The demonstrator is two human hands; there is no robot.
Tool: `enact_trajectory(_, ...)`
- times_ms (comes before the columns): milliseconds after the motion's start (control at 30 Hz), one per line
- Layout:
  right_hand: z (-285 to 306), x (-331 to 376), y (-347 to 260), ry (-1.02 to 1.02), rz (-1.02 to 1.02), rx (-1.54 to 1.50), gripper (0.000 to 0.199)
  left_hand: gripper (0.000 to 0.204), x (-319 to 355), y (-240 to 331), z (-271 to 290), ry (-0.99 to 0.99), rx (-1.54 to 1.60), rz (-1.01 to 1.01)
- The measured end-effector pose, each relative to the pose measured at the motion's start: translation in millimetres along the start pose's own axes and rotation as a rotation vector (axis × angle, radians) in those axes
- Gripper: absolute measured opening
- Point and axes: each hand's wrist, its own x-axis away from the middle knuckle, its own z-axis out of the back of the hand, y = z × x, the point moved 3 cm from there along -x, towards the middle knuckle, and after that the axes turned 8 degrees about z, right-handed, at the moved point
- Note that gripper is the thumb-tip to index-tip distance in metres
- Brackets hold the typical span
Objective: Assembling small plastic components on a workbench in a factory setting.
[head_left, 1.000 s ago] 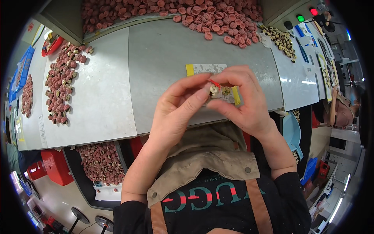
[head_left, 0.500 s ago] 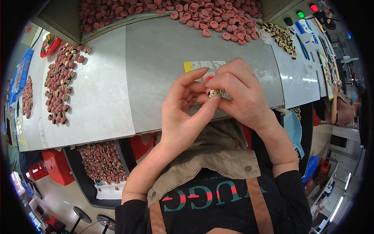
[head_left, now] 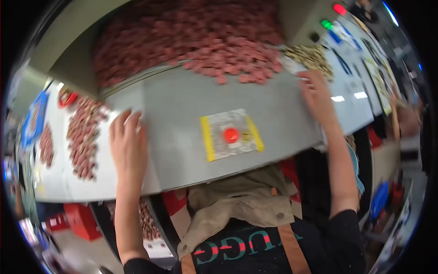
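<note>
My left hand (head_left: 129, 148) is raised over the left part of the table, just right of a long pile of pink-and-cream pieces (head_left: 83, 141). Its fingers point away from me and are blurred, so whether anything sits among them cannot be made out. Far to the right, my right hand (head_left: 318, 100) reaches to the near edge of a heap of small cream-and-dark pieces (head_left: 312, 59). Its fingers are apart, with no held piece visible. Between the hands lies a flat silvery sheet with yellow side edges (head_left: 223, 150), bearing a round red object (head_left: 231, 135).
A large heap of pink bumpy pieces (head_left: 228, 55) spills from an opening at the back. Blue-handled tools (head_left: 342, 61) lie back right. At left are a blue tray (head_left: 35, 116) and a red dish (head_left: 67, 98). Below the table edge, a dark bin holds more pieces (head_left: 148, 223).
My hands have parted from around a small pink-and-cream piece; the left went left, the right went toward the far right heap. The sheet and red object are now uncovered, and the view has shifted.
</note>
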Motion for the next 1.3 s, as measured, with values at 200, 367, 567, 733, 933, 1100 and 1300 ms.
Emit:
enact_trajectory(200, -6, 3, 86, -0.001, 0.159, 0.366, 0.032, 0.025, -40, 71, -79, -0.098, 0.508, -0.179)
enact_trajectory(367, -22, -10, 59, -0.060, 0.007, 0.167, 0.027, 0.026, -50, 92, -89, 0.069, 0.604, -0.191)
enact_trajectory(567, -24, -21, 61, -0.162, 0.034, 0.261, 0.024, 0.020, -50, 86, -94, 0.031, 0.680, -0.121)
enact_trajectory(733, -5, -2, 53, 0.035, 0.029, -0.042, 0.021, 0.020, -53, 86, -101, -0.058, 0.840, -0.006)
enact_trajectory(933, 10, 38, -48, -0.231, -0.194, -0.256, 0.018, 0.024, -56, 79, -88, 0.004, 0.949, 0.038)
enact_trajectory(1100, -17, 41, -96, -0.304, -0.058, -0.259, 0.014, 0.016, -53, 79, -73, -0.041, 1.131, 0.195)
enact_trajectory(1300, -17, 31, -106, -0.220, -0.026, -0.326, 0.014, 0.020, -9, 59, -22, -0.372, 1.341, 0.370)
